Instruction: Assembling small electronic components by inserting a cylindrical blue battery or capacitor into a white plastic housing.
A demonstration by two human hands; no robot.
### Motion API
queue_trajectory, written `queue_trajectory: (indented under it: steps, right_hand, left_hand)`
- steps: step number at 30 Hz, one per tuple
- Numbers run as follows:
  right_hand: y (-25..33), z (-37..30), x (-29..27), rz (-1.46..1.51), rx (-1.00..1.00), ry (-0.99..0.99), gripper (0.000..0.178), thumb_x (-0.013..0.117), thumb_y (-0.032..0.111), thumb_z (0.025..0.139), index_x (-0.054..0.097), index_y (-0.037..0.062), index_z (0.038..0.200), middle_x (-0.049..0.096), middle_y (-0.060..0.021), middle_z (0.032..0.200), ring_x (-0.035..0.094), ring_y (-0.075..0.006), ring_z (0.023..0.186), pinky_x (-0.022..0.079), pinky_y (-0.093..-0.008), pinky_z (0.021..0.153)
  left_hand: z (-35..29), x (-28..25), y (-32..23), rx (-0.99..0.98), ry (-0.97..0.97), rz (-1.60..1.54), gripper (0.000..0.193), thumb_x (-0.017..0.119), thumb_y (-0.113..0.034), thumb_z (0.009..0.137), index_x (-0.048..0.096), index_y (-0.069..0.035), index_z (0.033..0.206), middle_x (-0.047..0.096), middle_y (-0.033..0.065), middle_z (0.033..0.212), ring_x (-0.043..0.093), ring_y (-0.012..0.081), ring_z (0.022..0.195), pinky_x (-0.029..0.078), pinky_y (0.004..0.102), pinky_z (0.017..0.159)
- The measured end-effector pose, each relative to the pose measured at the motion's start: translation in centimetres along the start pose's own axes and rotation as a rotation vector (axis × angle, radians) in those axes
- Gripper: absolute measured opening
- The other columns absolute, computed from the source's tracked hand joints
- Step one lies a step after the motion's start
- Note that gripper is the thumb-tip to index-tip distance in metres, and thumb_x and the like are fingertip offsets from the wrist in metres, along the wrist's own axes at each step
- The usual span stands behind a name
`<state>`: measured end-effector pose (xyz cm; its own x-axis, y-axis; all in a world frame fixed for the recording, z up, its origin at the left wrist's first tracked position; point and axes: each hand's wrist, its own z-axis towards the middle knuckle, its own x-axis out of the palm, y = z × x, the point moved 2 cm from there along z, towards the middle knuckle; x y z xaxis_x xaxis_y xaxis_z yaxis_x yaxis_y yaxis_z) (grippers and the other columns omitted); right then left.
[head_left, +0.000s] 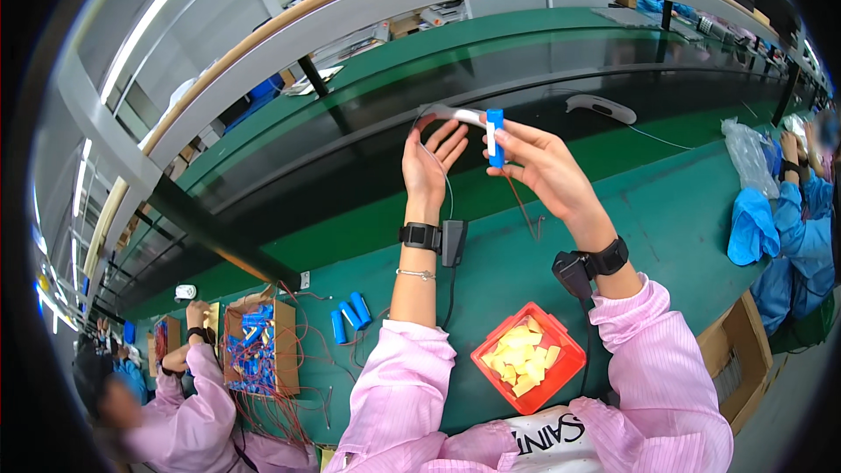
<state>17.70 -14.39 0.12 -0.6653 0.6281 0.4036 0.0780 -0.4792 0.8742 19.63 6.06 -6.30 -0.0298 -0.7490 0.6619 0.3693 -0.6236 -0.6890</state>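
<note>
My right hand [547, 162] pinches a blue cylindrical battery [496, 142] upright between thumb and fingers. A white patch shows on the battery's side, and thin red-brown wires [523, 206] hang below it. To its left, my left hand [429, 162] is raised with the palm turned up and the fingers apart. Just past those fingertips is a white, curved device [460, 114] with a thin cord; whether the hand touches it I cannot tell. Several more blue batteries [352, 314] lie on the green table, left of my left forearm.
A red tray [571, 363] of yellow pieces sits between my forearms. Leftward stands a cardboard box [286, 346] of wired blue batteries, beside a co-worker in pink. Another white device [601, 109] lies on the dark belt [368, 153] behind. Plastic bags [747, 158] and a blue-clad person are rightward.
</note>
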Motion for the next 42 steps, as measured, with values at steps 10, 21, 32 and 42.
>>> queue_trajectory:
  steps: [10,21,32,42]
  right_hand:
    - [-0.7,0.4,0.4,-0.051,0.056,-0.069,0.04,0.059,0.021,0.095,0.055,0.0023,0.13,0.062,-0.0058,0.107,0.059,-0.0124,0.092,0.051,-0.0304,0.078]
    - [-2.3,0.2,2.1,-0.048,0.111,0.033,0.041,0.061,0.02,0.093,0.055,0.0011,0.129,0.062,-0.0051,0.109,0.059,-0.0111,0.092,0.051,-0.0305,0.079]
    - [-1.0,-0.1,2.4,-0.063,0.071,0.069,0.041,0.065,0.019,0.09,0.057,-0.0025,0.124,0.063,-0.0113,0.11,0.063,-0.0141,0.089,0.055,-0.0291,0.075]
    - [-1.0,-0.3,2.7,-0.113,0.168,0.239,0.036,0.065,0.014,0.089,0.058,-0.0039,0.119,0.061,-0.0088,0.103,0.066,-0.016,0.085,0.057,-0.0266,0.068]
  left_hand:
    - [-0.9,-1.6,-3.8,0.391,0.003,0.691,0.031,0.037,-0.02,0.096,0.053,-0.002,0.077,0.065,0.0139,0.076,0.065,0.0257,0.09,0.044,0.0377,0.093]
    - [-2.7,-3.3,-5.1,0.295,0.047,-0.412,0.022,0.04,-0.024,0.096,0.052,-0.007,0.09,0.05,0.0053,0.088,0.049,0.022,0.092,0.041,0.0372,0.09]
    - [-4.3,1.1,-6.1,0.158,0.216,-0.761,0.028,0.035,-0.021,0.1,0.057,-0.01,0.113,0.06,0.0118,0.112,0.044,0.0444,0.125,0.034,0.0541,0.107]
    - [-3.9,1.9,-5.1,0.226,0.057,-0.427,0.026,0.047,-0.03,0.098,0.057,-0.006,0.095,0.061,0.0098,0.098,0.061,0.0248,0.096,0.044,0.0459,0.102]
